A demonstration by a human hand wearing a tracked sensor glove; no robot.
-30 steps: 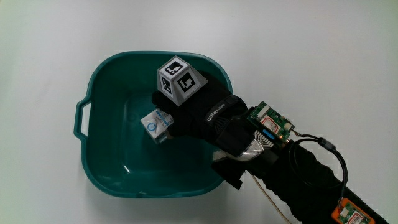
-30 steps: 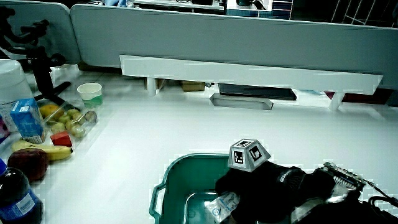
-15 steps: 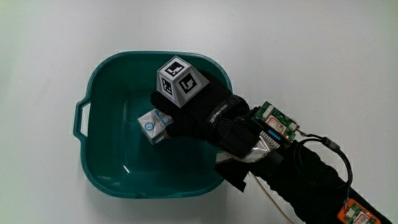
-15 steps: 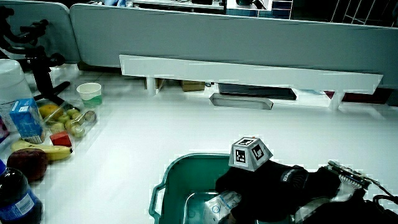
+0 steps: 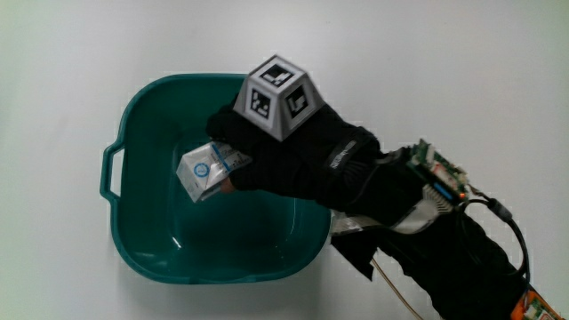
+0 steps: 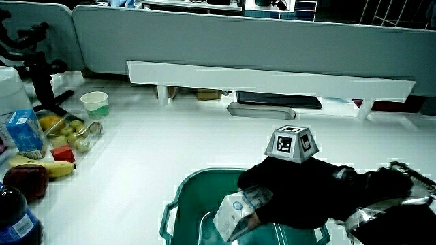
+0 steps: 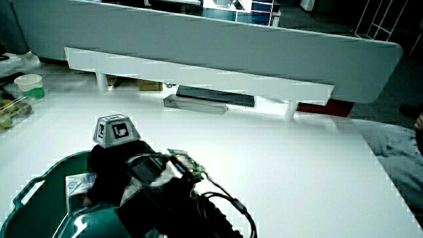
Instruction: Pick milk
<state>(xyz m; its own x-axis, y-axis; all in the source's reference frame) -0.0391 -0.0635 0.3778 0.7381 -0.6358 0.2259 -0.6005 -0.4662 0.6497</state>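
milk carton (image 5: 206, 169) raised, hand (image 5: 302, 151) gripping, over basin (image 5: 142, 240)

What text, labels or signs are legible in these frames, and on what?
None can be read.
Milk carton, held by the hand over the teal tub: a round blue mark and print, too small to read.
Patterned cube on the glove: black and white marker squares, no words.
Glove cuff: pale lettering, blurred.
Blue carton beside the fruit: print too small to read.

No readable text
The milk carton (image 5: 207, 169) and glove print are too small to read; the cube (image 5: 281, 97) bears only black-and-white patterns.
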